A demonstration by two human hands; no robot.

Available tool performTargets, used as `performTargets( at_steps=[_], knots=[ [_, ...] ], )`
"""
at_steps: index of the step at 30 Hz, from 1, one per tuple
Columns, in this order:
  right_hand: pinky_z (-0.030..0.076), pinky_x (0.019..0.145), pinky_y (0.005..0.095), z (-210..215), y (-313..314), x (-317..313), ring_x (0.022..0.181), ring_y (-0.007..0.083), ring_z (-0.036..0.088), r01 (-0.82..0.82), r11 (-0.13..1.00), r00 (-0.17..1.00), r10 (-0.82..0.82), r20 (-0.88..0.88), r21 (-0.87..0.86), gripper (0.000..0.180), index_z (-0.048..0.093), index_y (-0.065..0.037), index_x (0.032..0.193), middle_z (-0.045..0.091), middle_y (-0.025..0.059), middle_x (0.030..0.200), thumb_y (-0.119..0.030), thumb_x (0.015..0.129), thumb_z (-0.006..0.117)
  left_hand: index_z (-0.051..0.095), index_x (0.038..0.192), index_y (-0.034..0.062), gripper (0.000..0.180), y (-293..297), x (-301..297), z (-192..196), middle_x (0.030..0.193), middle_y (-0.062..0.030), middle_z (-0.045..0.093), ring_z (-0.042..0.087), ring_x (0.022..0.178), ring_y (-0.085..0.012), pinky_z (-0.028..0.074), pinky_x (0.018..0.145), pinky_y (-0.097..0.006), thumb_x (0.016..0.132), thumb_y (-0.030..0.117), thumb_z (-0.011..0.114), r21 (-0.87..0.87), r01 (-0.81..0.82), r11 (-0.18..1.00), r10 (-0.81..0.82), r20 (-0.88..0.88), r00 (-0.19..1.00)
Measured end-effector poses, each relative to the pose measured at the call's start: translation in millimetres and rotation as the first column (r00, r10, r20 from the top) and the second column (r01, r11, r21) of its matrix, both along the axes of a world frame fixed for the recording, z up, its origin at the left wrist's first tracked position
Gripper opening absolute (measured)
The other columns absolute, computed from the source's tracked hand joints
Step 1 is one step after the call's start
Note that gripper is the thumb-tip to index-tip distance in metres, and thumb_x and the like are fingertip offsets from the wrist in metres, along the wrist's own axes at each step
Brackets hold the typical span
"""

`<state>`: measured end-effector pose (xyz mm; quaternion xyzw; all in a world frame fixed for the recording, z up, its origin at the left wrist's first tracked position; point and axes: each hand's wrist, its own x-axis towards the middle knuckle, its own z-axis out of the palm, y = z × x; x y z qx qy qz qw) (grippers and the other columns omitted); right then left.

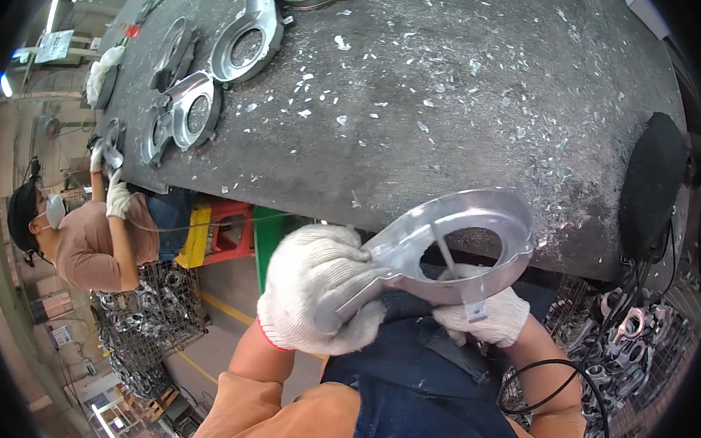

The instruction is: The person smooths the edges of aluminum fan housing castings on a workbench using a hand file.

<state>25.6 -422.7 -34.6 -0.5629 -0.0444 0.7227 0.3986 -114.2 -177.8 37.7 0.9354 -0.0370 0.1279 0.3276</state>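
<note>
A silvery cast metal housing (485, 288), with a wide ring and a narrow open neck, is tilted up in front of me at the table's near edge. My left hand (319, 285), in a white knit glove, is closed around its neck. Behind and below the ring is my right hand (488, 317), gloved too, its fingers partly hidden by the casting. It grips a thin grey rod-shaped tool (444, 248) whose shaft shows through the ring's opening; its handle is hidden. A small clear flap (475, 298) shows at the ring's near rim.
Similar castings (250, 43) lie at the far left of the dark table (355, 132), among scattered metal flakes. A black oval pad (652, 187) stands at right. Black cable (545, 362) loops by my right forearm. Wire baskets (629, 345) hold castings. A co-worker (99, 241) works at left.
</note>
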Motion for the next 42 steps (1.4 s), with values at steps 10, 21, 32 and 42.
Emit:
performTargets(
  at_steps=[10,21,32,42],
  knots=[
    [0.055,0.066,0.0281,-18.5,-18.8,-40.7,0.074,0.015,0.067,0.578,0.804,0.592,-0.529,-0.608,-0.137,0.02,0.068,-0.004,0.099,0.068,0.0002,0.083,-0.017,0.094,0.082,0.083,0.096,0.0138,0.035,-9.3,5.3,19.6,0.088,-0.0026,0.077,0.075,0.084,-0.0277,0.064,0.083,-0.049,0.062,0.024,0.083,0.255,0.091,0.963,-0.061,-0.122,0.991],
    [0.06,0.065,0.0315,-22.9,1.3,-44.1,0.075,0.0162,0.074,0.043,0.925,0.859,-0.227,0.46,0.376,0.029,0.071,0.0,0.111,0.073,0.0057,0.088,-0.017,0.093,0.086,0.083,0.096,0.011,0.04,-17.9,16.0,25.5,0.089,-0.0029,0.077,0.074,0.087,-0.0276,0.064,0.081,-0.047,0.058,0.024,0.083,0.341,0.176,0.924,-0.134,-0.141,0.981],
    [0.057,0.056,0.03,-35.6,-21.5,-39.4,0.065,0.0108,0.068,0.484,0.855,0.866,-0.499,0.04,0.184,0.041,0.071,0.001,0.114,0.074,0.0033,0.088,-0.015,0.084,0.093,0.082,0.096,0.007,0.037,-24.4,19.8,27.6,0.09,-0.0054,0.077,0.073,0.086,-0.0277,0.064,0.082,-0.047,0.062,0.022,0.08,0.371,0.206,0.905,-0.156,-0.159,0.975],
    [0.063,0.069,0.0332,-27.9,-50.4,-49.3,0.076,0.0181,0.075,0.468,0.787,0.826,-0.551,0.116,0.402,0.046,0.069,0.001,0.119,0.076,0.0123,0.1,-0.003,0.078,0.089,0.082,0.099,0.0062,0.036,-27.3,16.0,27.8,0.094,-0.006,0.076,0.071,0.091,-0.029,0.062,0.083,-0.048,0.066,0.022,0.08,0.407,0.19,0.893,-0.137,-0.156,0.978]
  ],
)
